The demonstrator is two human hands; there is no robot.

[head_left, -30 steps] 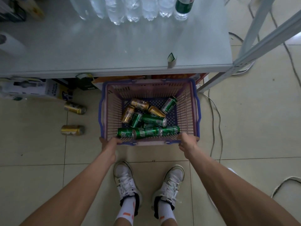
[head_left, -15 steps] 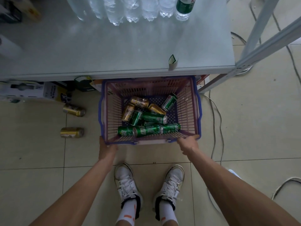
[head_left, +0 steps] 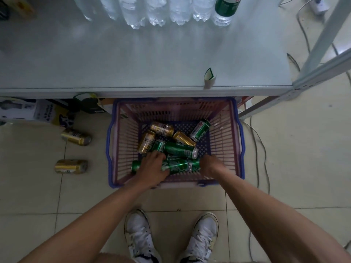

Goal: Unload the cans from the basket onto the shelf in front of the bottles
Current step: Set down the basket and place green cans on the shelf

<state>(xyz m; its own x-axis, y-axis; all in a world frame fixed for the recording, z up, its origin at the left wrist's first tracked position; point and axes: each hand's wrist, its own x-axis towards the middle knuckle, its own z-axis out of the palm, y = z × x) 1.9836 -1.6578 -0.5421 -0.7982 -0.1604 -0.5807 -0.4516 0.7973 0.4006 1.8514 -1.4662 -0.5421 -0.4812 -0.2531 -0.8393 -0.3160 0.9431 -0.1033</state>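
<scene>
A pink basket with a blue rim [head_left: 108, 149] stands on the floor, partly under the grey shelf [head_left: 133, 63]. Several green and gold cans [head_left: 182, 149] lie piled in it. My left hand [head_left: 153, 166] is inside the basket, with its fingers curled over a green can [head_left: 176, 166] in the near row. At that row's right end my right hand [head_left: 210, 165] is blurred, and its grip is unclear. A row of clear water bottles [head_left: 157, 12] stands at the back of the shelf, with a green-labelled bottle [head_left: 226, 6] at its right end.
Two gold cans [head_left: 76, 137] [head_left: 71, 166] lie on the tiles left of the basket. Boxes [head_left: 28, 111] sit under the shelf. A small folded tag [head_left: 209, 76] stands at the shelf's front edge. Cables [head_left: 260, 141] and a metal post [head_left: 322, 35] are on the right.
Both hands have left the basket's near rim and moved into the basket onto the near row of green cans. The basket sits slightly further under the shelf.
</scene>
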